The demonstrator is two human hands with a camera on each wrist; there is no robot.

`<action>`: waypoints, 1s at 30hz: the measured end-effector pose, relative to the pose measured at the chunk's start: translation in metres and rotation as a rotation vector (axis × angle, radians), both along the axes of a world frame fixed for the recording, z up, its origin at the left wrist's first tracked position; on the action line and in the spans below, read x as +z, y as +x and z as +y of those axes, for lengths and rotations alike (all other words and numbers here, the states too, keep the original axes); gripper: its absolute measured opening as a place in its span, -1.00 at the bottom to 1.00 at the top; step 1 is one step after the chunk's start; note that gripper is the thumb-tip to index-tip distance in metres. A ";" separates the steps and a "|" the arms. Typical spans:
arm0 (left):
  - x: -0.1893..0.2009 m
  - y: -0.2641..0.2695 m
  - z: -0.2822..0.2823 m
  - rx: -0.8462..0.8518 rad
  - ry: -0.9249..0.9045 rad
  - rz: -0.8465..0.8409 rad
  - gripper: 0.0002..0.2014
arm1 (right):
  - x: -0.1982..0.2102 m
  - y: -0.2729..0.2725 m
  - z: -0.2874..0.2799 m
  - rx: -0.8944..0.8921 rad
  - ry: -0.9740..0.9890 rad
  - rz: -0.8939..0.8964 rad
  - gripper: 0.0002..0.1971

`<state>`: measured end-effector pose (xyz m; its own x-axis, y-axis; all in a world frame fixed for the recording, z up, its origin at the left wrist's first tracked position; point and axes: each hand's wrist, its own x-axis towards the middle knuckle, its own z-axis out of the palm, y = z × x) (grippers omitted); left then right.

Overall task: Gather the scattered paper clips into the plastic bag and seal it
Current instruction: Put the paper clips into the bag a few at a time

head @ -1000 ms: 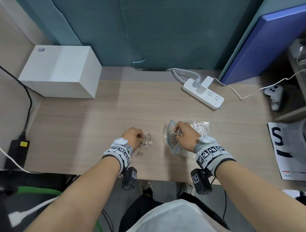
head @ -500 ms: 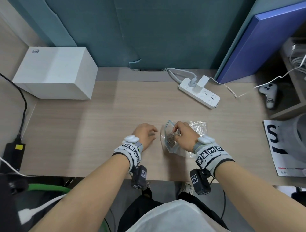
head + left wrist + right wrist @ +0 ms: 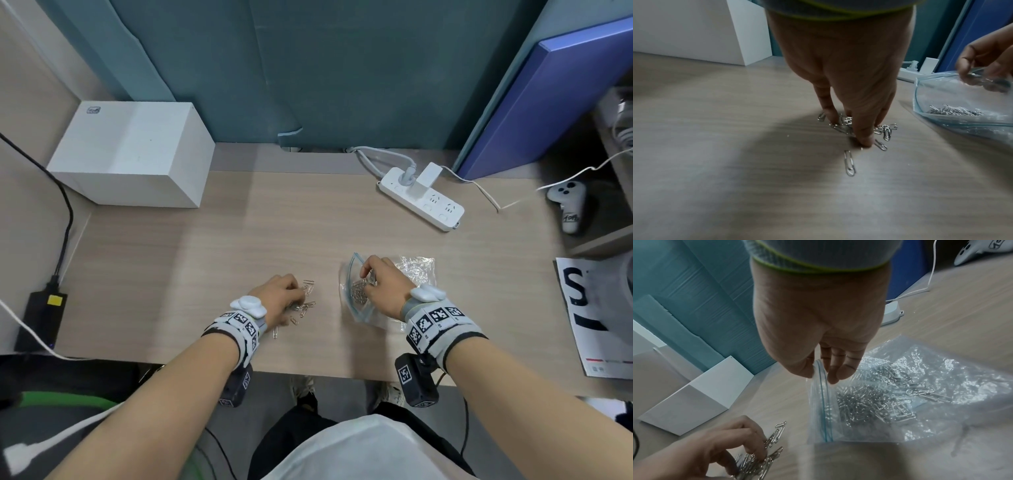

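Note:
Several loose silver paper clips [image 3: 306, 302] lie on the wooden desk [image 3: 212, 260], left of a clear zip bag [image 3: 418, 271]. My left hand [image 3: 291, 297] is down on this pile, its fingers curled over a bunch of clips [image 3: 764, 456]; the fingertips [image 3: 864, 141] touch the desk. One clip [image 3: 850, 163] lies apart, nearer me. My right hand [image 3: 368, 279] pinches the bag's upper rim [image 3: 819, 369] between thumb and fingers, lifting the mouth open toward the left. Many clips [image 3: 859, 402] lie inside the bag [image 3: 953, 112].
A white box [image 3: 130, 154] stands at the back left, a power strip [image 3: 421, 202] with cables at the back right. A black adapter [image 3: 41, 318] sits at the left edge, a printed sheet [image 3: 592, 318] at the right. A white controller [image 3: 567, 205] rests beyond.
Half a second ago my left hand was at the bag's mouth; it has moved back left onto the loose clips. My right hand has kept hold of the bag's rim.

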<state>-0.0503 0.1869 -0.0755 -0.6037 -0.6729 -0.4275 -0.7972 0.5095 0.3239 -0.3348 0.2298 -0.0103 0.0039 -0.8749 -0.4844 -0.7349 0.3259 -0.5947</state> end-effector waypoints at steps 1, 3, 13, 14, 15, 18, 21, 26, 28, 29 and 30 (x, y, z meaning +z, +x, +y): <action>-0.002 0.000 0.002 0.026 -0.015 0.041 -0.58 | 0.000 0.000 0.000 0.001 0.001 0.001 -0.81; -0.009 0.000 0.005 0.092 -0.037 0.107 -0.71 | 0.000 0.000 0.000 -0.001 -0.004 0.003 -0.82; -0.007 -0.023 -0.004 0.486 0.009 0.232 -0.80 | -0.001 -0.002 0.002 0.002 0.005 0.013 -0.80; -0.002 -0.031 -0.004 0.531 0.026 0.272 -0.80 | -0.001 -0.002 0.002 0.000 0.001 0.012 -0.80; 0.004 -0.042 -0.004 0.558 0.051 0.322 -0.80 | -0.002 -0.002 0.002 -0.001 -0.002 0.011 -0.80; 0.018 -0.080 0.002 0.481 0.214 0.486 -0.79 | -0.002 -0.003 0.000 0.000 -0.004 0.012 -0.79; 0.019 -0.098 0.003 0.360 0.296 0.511 -0.67 | -0.001 -0.005 -0.002 0.007 -0.007 0.018 -0.79; 0.003 -0.057 -0.015 0.260 -0.008 0.201 -0.60 | 0.000 -0.009 -0.003 0.006 -0.006 0.029 -0.79; -0.004 -0.038 -0.016 0.167 -0.019 0.130 -0.58 | 0.000 -0.009 -0.004 0.004 -0.009 0.027 -0.80; -0.006 -0.032 -0.014 0.144 -0.029 0.144 -0.61 | 0.000 -0.010 -0.004 0.005 -0.009 0.022 -0.81; -0.007 -0.026 -0.013 0.127 -0.045 0.161 -0.65 | -0.001 -0.010 -0.005 0.008 -0.009 0.019 -0.82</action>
